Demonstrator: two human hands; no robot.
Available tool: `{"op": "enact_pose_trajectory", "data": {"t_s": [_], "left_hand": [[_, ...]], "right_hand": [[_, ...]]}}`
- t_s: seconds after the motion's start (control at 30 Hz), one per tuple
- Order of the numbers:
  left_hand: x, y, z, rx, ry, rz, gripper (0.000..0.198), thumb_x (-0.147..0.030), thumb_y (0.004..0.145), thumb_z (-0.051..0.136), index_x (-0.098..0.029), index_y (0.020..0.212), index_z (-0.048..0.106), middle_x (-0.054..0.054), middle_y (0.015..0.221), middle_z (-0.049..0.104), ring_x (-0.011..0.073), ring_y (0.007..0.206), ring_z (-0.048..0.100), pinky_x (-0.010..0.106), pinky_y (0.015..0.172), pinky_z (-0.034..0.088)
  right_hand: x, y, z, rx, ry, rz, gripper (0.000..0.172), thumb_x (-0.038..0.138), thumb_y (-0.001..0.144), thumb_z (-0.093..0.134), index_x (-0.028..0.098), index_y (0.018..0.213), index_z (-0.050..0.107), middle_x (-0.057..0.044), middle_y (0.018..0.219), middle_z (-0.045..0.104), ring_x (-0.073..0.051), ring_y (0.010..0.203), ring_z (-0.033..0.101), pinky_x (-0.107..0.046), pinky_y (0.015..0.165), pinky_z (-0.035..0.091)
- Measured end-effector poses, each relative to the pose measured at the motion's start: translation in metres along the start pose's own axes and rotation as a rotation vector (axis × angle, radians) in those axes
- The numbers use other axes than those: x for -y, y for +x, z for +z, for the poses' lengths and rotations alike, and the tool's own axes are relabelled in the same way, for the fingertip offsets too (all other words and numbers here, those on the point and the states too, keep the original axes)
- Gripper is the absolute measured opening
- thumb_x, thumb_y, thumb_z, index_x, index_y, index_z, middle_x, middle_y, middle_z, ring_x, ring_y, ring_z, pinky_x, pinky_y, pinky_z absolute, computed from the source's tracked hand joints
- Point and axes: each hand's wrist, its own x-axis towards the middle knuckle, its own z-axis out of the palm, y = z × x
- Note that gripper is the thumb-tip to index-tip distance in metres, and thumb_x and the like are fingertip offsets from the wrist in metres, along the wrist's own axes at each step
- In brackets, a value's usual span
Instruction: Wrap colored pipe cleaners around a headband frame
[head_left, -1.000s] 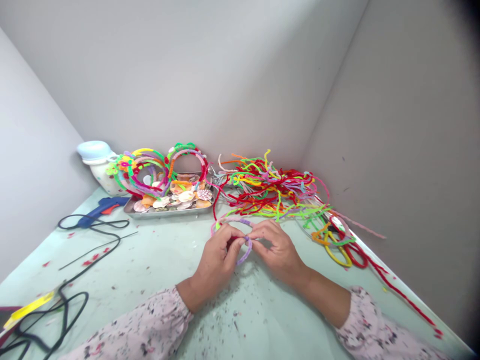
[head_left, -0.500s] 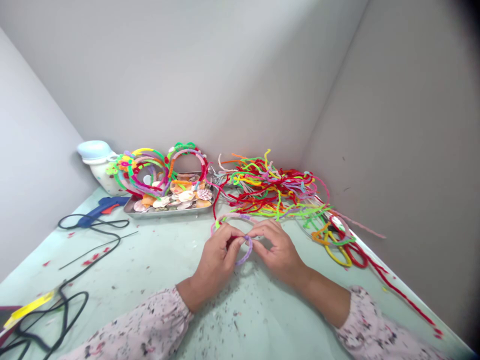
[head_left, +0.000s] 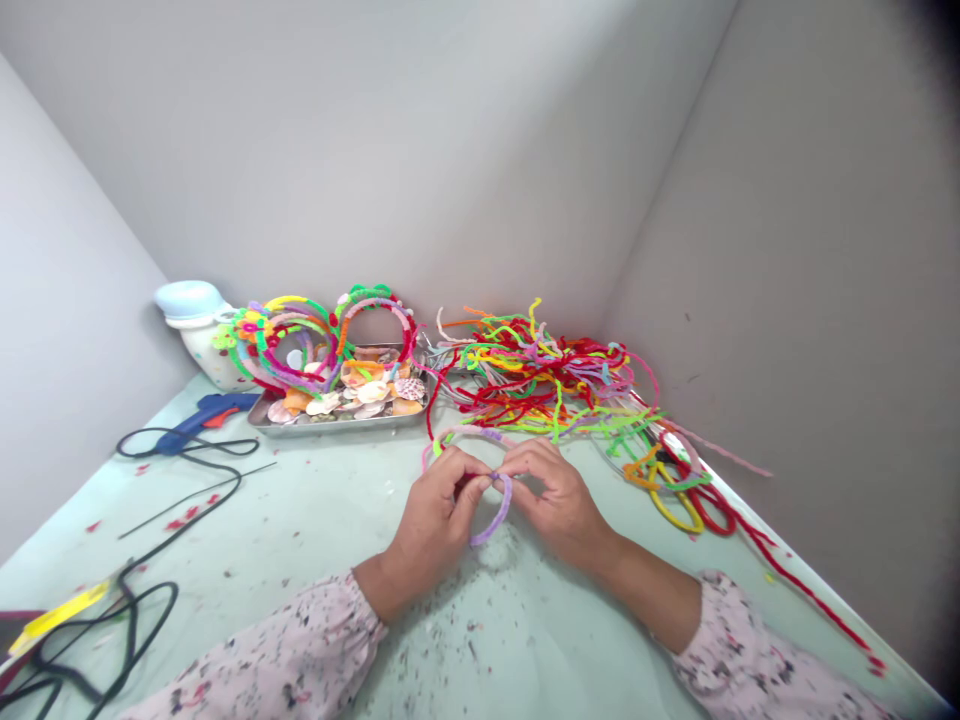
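Observation:
Both hands meet at the middle of the table, holding a headband (head_left: 469, 431) wrapped in pink, purple and green pipe cleaner. A purple pipe cleaner (head_left: 504, 512) curls down in an arc between them. My left hand (head_left: 435, 510) is closed, thumb and forefinger pinched where the purple strand meets the band. My right hand (head_left: 555, 495) is closed too, with its fingertips pinching at the same spot from the right. The fingers hide part of the band and the exact contact points.
Behind lies a metal tray (head_left: 337, 428) of seashells, with finished headbands (head_left: 281, 345) on it. Loose pipe cleaners (head_left: 540, 370) are heaped at back right. A blue glue gun (head_left: 199, 420), black cord (head_left: 225, 470) and white container (head_left: 202, 340) are left. Yellow and red loops (head_left: 686, 515) lie right.
The purple pipe cleaner's arc has swung slightly right and down, showing more of its length. My right fingertips have shifted slightly; both hands stay in nearly the same place.

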Motion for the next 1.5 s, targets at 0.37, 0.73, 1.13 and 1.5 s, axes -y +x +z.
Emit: {"op": "enact_pose_trajectory", "data": {"t_s": [0.37, 0.73, 1.13, 1.5], "left_hand": [[0.0001, 0.0, 0.0001, 0.001, 0.008, 0.0, 0.014, -0.022, 0.091, 0.047, -0.017, 0.086, 0.059, 0.003, 0.079, 0.058, 0.0143, 0.074, 0.052, 0.026, 0.068, 0.04], [-0.0007, -0.0001, 0.0002, 0.004, 0.014, 0.005, 0.014, -0.023, 0.09, 0.048, -0.018, 0.085, 0.06, 0.002, 0.078, 0.058, 0.0142, 0.073, 0.052, 0.026, 0.068, 0.041], [0.0006, -0.0005, 0.0011, -0.004, 0.009, 0.012, 0.016, -0.024, 0.09, 0.047, -0.018, 0.086, 0.061, 0.002, 0.076, 0.057, 0.0147, 0.072, 0.052, 0.026, 0.067, 0.04], [0.0029, -0.0009, 0.0019, 0.028, 0.021, 0.024, 0.015, -0.025, 0.091, 0.047, -0.018, 0.085, 0.059, 0.002, 0.078, 0.057, 0.0144, 0.072, 0.052, 0.025, 0.067, 0.04]], "right_hand": [[0.0019, 0.0005, -0.0015, 0.013, 0.002, 0.026, 0.009, 0.025, 0.088, 0.054, 0.024, 0.087, 0.062, -0.003, 0.087, 0.062, -0.021, 0.09, 0.056, -0.043, 0.091, 0.042], [0.0032, 0.0015, -0.002, 0.05, 0.036, 0.051, 0.012, 0.023, 0.089, 0.052, 0.023, 0.083, 0.061, -0.002, 0.084, 0.062, -0.019, 0.087, 0.055, -0.04, 0.089, 0.042], [0.0023, 0.0022, -0.0011, 0.014, 0.036, 0.094, 0.018, 0.03, 0.091, 0.049, 0.022, 0.079, 0.06, -0.002, 0.078, 0.06, -0.02, 0.088, 0.055, -0.037, 0.086, 0.043], [0.0014, 0.0007, -0.0012, 0.064, 0.059, 0.139, 0.018, 0.031, 0.092, 0.046, 0.022, 0.079, 0.055, -0.002, 0.08, 0.056, -0.018, 0.083, 0.053, -0.033, 0.079, 0.044]]}}
